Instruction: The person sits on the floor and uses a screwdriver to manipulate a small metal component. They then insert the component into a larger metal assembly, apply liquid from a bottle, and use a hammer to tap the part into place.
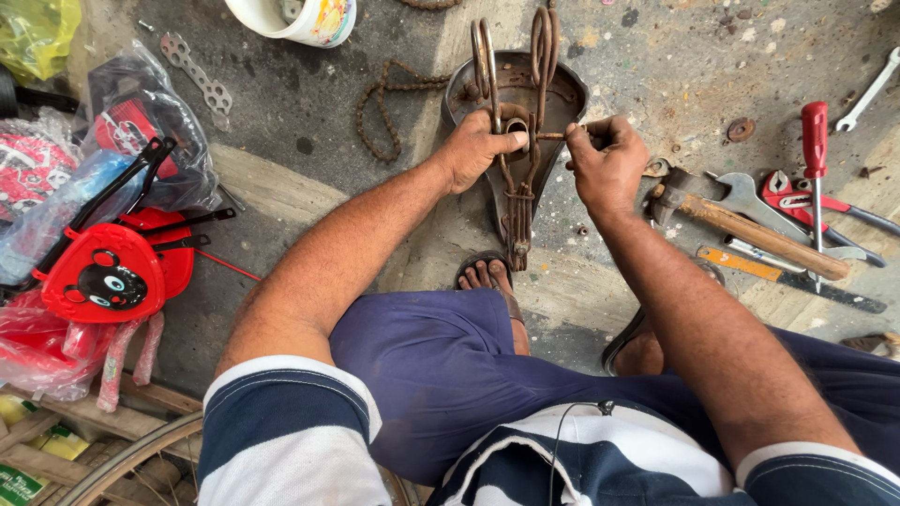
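An upturned old bicycle saddle (562, 94) with a rusty wire spring frame (518, 201) lies on the concrete floor in front of me. My left hand (480, 148) grips the saddle's central clamp, thumb pressed on the round metal part. My right hand (607, 161) is closed on a thin rusty bolt or rod (553, 136) that pokes sideways into that clamp. My sandalled foot (487, 276) rests just below the saddle's narrow end.
To the right lie a wooden-handled hammer (750, 230), a red-handled screwdriver (815, 155), wrenches (750, 192), red pliers (797, 199) and a hacksaw blade (797, 279). A rusty chain (380, 98) and white tub (300, 19) sit behind. Red plastic child seats in bags (112, 272) crowd the left.
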